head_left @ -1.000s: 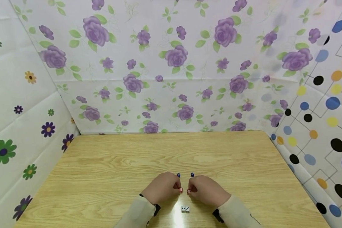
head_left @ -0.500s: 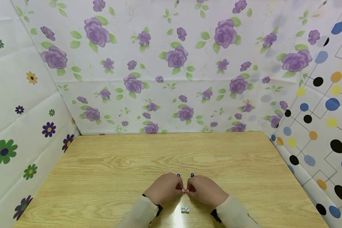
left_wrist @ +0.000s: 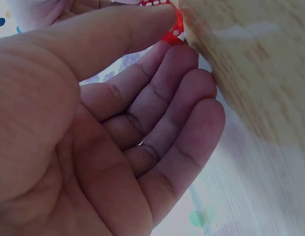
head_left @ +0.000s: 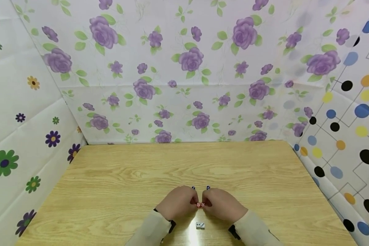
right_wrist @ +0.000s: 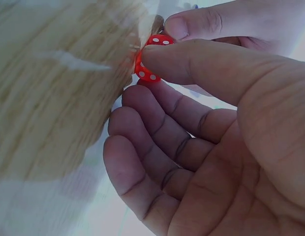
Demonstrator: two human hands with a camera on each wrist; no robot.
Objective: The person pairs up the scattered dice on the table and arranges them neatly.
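Two red dice with white dots stand side by side on the wooden table, seemingly touching. My left hand pinches the left red die between thumb and forefinger. From the other side my right hand pinches the right red die the same way. In the right wrist view, the thumb covers part of the red die, and the other hand's thumb shows beyond. The left wrist view shows only a bit of red die past the thumb; the other fingers curve loosely below.
Nearer the body, two white dice lie side by side. Beyond the hands sit a left blue die, partly hidden by the left hand, and a right blue die, set apart. Patterned cloth walls surround the wooden table.
Both hands have come together, bringing the two red dice from a clear gap to side by side. The white and blue dice have stayed where they were.
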